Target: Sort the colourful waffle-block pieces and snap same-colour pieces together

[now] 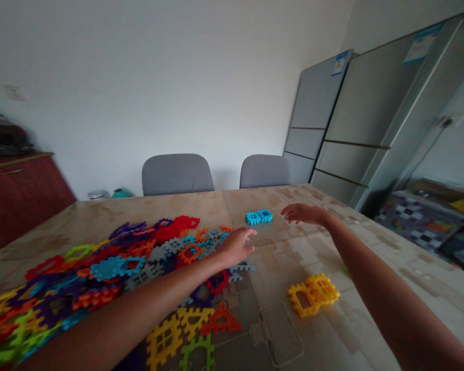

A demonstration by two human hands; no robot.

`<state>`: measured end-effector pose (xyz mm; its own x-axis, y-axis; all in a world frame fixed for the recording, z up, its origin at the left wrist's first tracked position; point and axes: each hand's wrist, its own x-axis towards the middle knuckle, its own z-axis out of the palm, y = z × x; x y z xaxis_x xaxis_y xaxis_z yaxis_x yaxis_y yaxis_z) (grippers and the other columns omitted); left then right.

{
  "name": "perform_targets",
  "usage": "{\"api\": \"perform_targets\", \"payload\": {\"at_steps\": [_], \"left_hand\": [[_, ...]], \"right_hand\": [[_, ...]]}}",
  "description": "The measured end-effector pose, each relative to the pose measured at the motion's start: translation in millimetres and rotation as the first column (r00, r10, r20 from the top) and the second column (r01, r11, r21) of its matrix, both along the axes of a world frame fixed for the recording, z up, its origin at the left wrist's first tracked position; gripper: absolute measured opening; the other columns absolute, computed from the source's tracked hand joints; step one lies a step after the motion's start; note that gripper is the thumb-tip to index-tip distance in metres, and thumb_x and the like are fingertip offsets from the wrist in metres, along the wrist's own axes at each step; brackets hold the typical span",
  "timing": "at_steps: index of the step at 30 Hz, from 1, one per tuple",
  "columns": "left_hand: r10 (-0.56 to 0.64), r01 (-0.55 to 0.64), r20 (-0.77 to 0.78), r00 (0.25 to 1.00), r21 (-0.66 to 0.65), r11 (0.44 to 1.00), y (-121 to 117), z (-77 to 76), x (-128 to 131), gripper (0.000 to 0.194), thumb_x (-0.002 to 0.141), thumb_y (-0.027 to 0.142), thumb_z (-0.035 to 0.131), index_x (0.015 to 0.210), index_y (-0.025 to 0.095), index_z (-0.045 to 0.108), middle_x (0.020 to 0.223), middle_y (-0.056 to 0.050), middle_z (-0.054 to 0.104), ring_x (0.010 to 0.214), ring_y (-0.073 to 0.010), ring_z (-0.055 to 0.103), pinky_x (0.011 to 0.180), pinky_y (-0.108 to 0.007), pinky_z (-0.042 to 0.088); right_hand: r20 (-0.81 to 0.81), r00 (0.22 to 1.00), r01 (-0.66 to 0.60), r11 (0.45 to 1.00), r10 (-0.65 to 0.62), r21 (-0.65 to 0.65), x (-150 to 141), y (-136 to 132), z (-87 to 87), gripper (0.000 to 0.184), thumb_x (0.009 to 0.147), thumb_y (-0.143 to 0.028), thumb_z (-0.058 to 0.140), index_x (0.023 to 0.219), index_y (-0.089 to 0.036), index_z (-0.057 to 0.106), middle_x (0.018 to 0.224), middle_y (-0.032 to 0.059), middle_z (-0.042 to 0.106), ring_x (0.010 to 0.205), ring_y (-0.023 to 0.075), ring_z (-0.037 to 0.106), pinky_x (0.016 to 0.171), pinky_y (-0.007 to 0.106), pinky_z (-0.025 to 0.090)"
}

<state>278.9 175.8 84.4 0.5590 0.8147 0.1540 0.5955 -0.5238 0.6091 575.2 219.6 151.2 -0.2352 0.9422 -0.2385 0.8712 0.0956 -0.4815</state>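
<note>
My left hand (238,246) hovers at the right edge of a large spread of plastic interlocking building pieces, fingers apart and nothing in them. These flat, notched pieces are red, orange, blue, purple, grey, yellow and green; a light blue piece (110,268) lies among them. My right hand (299,213) is over the far right part of the table, fingers stretched out and holding nothing. Just left of it sits a blue assembly of joined pieces (259,217). Nearer to me, between my forearms, lies a yellow assembly of joined pieces (313,294).
The patterned table (278,330) fills the lower view. Two grey chairs (178,174) stand along its far edge. A tall grey refrigerator (355,98) is at the back right, a dark red cabinet (21,198) at the left. Loose yellow pieces (164,340) lie near the front.
</note>
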Motion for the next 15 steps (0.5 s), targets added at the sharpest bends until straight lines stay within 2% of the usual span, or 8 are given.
{"api": "perform_targets", "payload": {"at_steps": [2,4,7,11,15], "left_hand": [[-0.095,0.096,0.033,0.995,-0.035,0.995,-29.8,-2.8,-8.0,0.031,0.097,0.028,0.068,0.126,0.018,0.062,0.125,-0.009,0.065,0.108,-0.0258,0.066,0.094,-0.048,0.055],[-0.164,0.168,0.061,0.985,-0.069,0.983,-58.0,-5.4,-15.9,0.039,0.090,0.018,0.072,0.128,0.020,0.062,0.126,-0.008,0.067,0.111,-0.0252,0.066,0.097,-0.045,0.054],[-0.210,0.218,0.083,0.974,-0.104,0.970,-92.0,-6.2,-27.8,0.054,0.080,0.010,0.073,0.131,0.024,0.061,0.133,-0.008,0.066,0.119,-0.0249,0.063,0.099,-0.038,0.053],[-0.232,0.240,0.076,0.970,-0.122,0.963,-119.3,-2.9,-39.6,0.065,0.075,0.015,0.075,0.137,0.025,0.058,0.142,-0.008,0.061,0.128,-0.0278,0.057,0.107,-0.041,0.047],[-0.230,0.233,0.039,0.972,-0.116,0.965,-130.6,-4.6,-32.1,0.077,0.070,0.016,0.081,0.142,0.022,0.053,0.146,-0.012,0.056,0.135,-0.0313,0.051,0.115,-0.047,0.038]], "right_hand": [[-0.055,0.998,-0.025,1.000,0.025,-0.010,-2.0,-19.7,1.7,0.028,0.101,-0.037,0.057,0.118,-0.016,0.064,0.103,0.0076,0.071,0.089,0.0198,0.069,0.079,0.037,0.058],[-0.102,0.993,-0.066,0.998,0.067,0.009,-7.3,-40.7,2.1,0.028,0.100,-0.037,0.054,0.116,-0.016,0.065,0.098,0.0090,0.073,0.089,0.0205,0.070,0.079,0.035,0.057],[-0.145,0.978,-0.140,0.987,0.149,0.073,-17.8,-74.5,-1.0,0.032,0.097,-0.043,0.055,0.111,-0.018,0.068,0.103,0.0092,0.073,0.095,0.0225,0.068,0.082,0.034,0.055],[-0.122,0.973,-0.172,0.970,0.195,0.174,-24.6,-117.2,-16.2,0.046,0.097,-0.060,0.047,0.100,-0.021,0.071,0.099,0.0078,0.073,0.092,0.0241,0.066,0.082,0.036,0.053],[-0.050,0.988,-0.124,0.952,0.143,0.280,-16.5,-144.4,-40.9,0.059,0.098,-0.068,0.036,0.093,-0.021,0.071,0.094,0.0105,0.071,0.086,0.0247,0.065,0.081,0.038,0.051]]}}
